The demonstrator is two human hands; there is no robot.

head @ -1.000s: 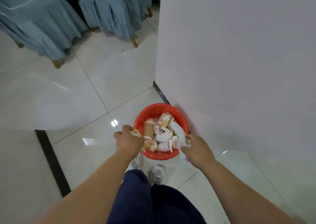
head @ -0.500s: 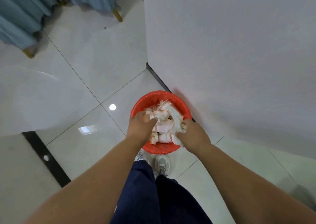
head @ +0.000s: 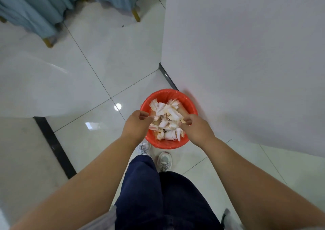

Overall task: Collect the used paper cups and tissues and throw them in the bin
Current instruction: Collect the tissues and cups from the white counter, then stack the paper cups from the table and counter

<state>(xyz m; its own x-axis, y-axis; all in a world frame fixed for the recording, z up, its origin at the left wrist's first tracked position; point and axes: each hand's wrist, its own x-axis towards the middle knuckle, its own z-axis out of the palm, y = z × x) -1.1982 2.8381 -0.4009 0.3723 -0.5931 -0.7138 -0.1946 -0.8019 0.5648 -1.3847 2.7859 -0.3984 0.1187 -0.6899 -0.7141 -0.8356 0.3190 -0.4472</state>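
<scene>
Left hand [head: 137,122] and right hand [head: 194,127] curl over the red bin [head: 168,145] beside the wall [head: 246,54], whether either grip pinches scraps I cannot tell, so fingers should spread low above the heaped cups and tissues [head: 167,113].

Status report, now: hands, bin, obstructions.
Over red bin: left hand, right hand, fingers curled; grip unclear. Heap of cups and tissues inside. Nothing blocks its mouth.
</scene>
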